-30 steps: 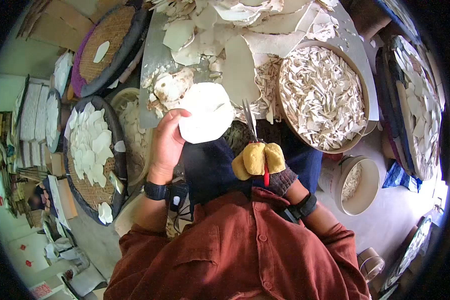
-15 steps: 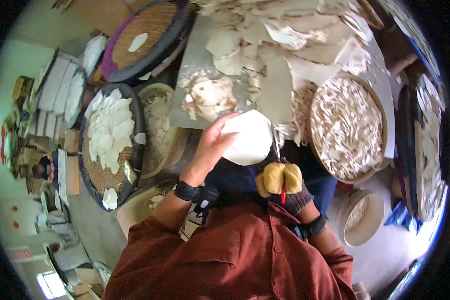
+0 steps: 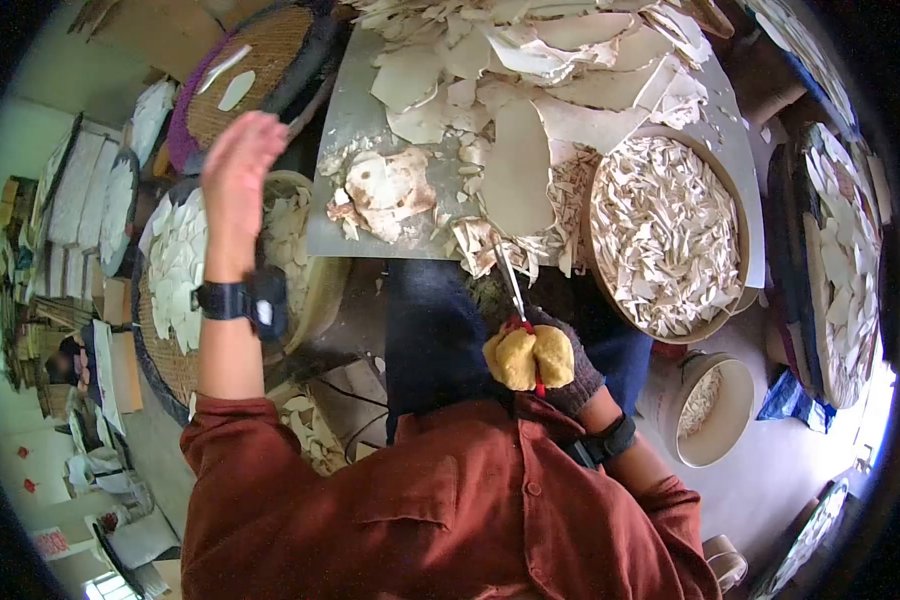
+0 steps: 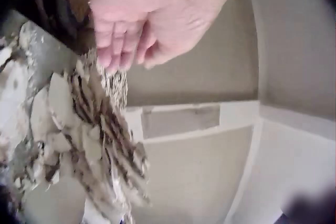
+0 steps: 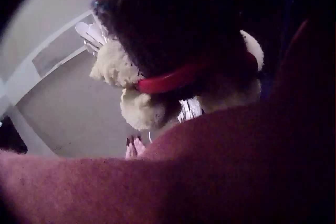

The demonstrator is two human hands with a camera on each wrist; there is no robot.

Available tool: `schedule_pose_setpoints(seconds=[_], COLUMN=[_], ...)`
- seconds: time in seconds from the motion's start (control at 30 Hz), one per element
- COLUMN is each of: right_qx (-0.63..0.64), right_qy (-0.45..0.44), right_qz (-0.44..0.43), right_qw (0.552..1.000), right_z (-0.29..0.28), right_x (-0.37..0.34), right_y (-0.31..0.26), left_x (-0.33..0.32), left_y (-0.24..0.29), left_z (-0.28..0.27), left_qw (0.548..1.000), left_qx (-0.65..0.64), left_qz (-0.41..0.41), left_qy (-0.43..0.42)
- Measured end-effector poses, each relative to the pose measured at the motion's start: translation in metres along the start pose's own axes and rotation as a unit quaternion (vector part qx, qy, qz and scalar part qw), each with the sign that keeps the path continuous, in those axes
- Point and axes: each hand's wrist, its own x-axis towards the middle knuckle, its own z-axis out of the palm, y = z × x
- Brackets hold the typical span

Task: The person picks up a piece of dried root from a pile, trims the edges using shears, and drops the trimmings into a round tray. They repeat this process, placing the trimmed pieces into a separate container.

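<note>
My left hand [image 3: 240, 165] is raised at the left with its fingers extended and holds nothing. Just beyond its fingertips lies a round woven tray [image 3: 210, 118] with a purple and dark rim. Over that tray show an oval white piece [image 3: 236, 90] and a narrow white piece [image 3: 225, 68] seen nearly edge-on. The left wrist view also shows the hand [image 4: 136, 19] with nothing in it. My right hand [image 3: 560, 375], in a dark knitted glove with yellow padding [image 3: 528, 358] around the fingers, grips red-handled scissors [image 3: 510, 280] near my lap, blades pointing toward the table.
A metal-topped table [image 3: 345, 110] bears piled pale sheets, a brown-stained lump [image 3: 388, 188] and scraps. At its right edge stands a round basket [image 3: 670, 235] of cut slivers. A white bucket [image 3: 720, 410] is on the floor at right. Another woven tray [image 3: 175, 270] of white pieces stands at left.
The left hand has let go of the large white sheet and moved up and left from the scissors. A second, narrow white piece now shows over the far tray. The right hand keeps the scissors near the lap.
</note>
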Motion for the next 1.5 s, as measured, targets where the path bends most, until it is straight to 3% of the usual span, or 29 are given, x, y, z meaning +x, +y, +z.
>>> schedule_pose_setpoints(seconds=[0.07,0.13,0.23,0.3,0.4,0.5,0.57,0.67,0.77,0.8,0.9,1.0,1.03,1.13,1.23,1.27,1.33,1.37,1.4,1.43,1.47,1.5], right_qx=[-0.11,-0.154,-0.289,-0.281,-0.252,-0.27,-0.316,-0.202,-0.104,-0.151,-0.268,-0.358,-0.34,-0.284,-0.297,-0.315,-0.351,-0.143,0.071,0.278,0.467,0.234], right_qy=[-0.015,-0.029,-0.043,-0.048,-0.042,-0.028,-0.022,-0.014,0.025,0.016,-0.005,-0.026,-0.016,0.001,0.023,0.022,0.019,0.076,0.13,0.101,0.098,0.088], right_qz=[-0.008,0.002,-0.094,-0.045,-0.027,-0.031,-0.051,0.005,0.017,-0.001,-0.049,-0.086,-0.078,-0.074,-0.077,-0.076,-0.076,-0.023,0.033,0.084,0.145,0.024], right_qw=[0.994,0.988,0.952,0.957,0.966,0.962,0.947,0.979,0.994,0.988,0.962,0.929,0.937,0.956,0.952,0.946,0.933,0.986,0.988,0.952,0.867,0.968], right_z=[0.014,0.025,0.044,0.045,0.037,0.037,0.04,0.02,-0.002,0.0,0.002,0.001,0.002,0.002,0.01,0.009,0.007,-0.003,-0.019,-0.018,-0.017,0.004], right_x=[-0.001,-0.004,-0.012,-0.015,-0.014,-0.014,-0.014,-0.016,-0.016,-0.018,-0.022,-0.018,-0.017,-0.017,-0.021,-0.021,-0.021,-0.019,-0.014,-0.012,-0.01,-0.014], right_y=[-0.021,-0.032,-0.054,-0.06,-0.046,-0.047,-0.054,-0.037,-0.008,-0.011,-0.017,-0.023,-0.025,-0.027,-0.04,-0.04,-0.039,-0.022,0.011,0.005,-0.001,-0.026], left_x=[-0.021,-0.041,-0.048,-0.038,-0.016,-0.006,-0.004,-0.006,-0.017,-0.019,-0.004,0.027,0.037,0.056,0.066,0.067,0.061,0.054,0.046,0.031,0.013,-0.006], left_y=[-0.015,-0.04,-0.081,-0.1,-0.124,-0.139,-0.143,-0.118,-0.107,-0.1,-0.104,-0.121,-0.129,-0.143,-0.146,-0.152,-0.139,-0.132,-0.135,-0.13,-0.124,-0.115], left_z=[0.04,0.07,0.097,0.112,0.135,0.151,0.15,0.148,0.135,0.13,0.128,0.152,0.161,0.186,0.187,0.177,0.165,0.156,0.144,0.14,0.135,0.132], left_qw=[0.989,0.973,0.965,0.957,0.922,0.824,0.794,0.753,0.763,0.782,0.849,0.827,0.813,0.767,0.792,0.816,0.844,0.856,0.897,0.942,0.968,0.972], left_qx=[0.052,0.117,0.106,0.143,0.32,0.494,0.541,0.597,0.592,0.548,0.428,0.533,0.561,0.628,0.597,0.553,0.52,0.504,0.419,0.314,0.201,0.083], left_qz=[-0.097,-0.104,-0.128,-0.143,0.003,0.202,0.164,0.089,0.027,-0.011,-0.074,0.042,0.08,0.096,0.09,0.151,0.119,0.103,0.108,0.023,-0.065,-0.152], left_qy=[-0.1,-0.167,-0.203,-0.205,-0.217,-0.191,-0.225,-0.264,-0.259,-0.297,-0.303,-0.174,-0.135,-0.091,-0.089,-0.075,-0.057,-0.048,-0.085,-0.113,-0.137,-0.158])
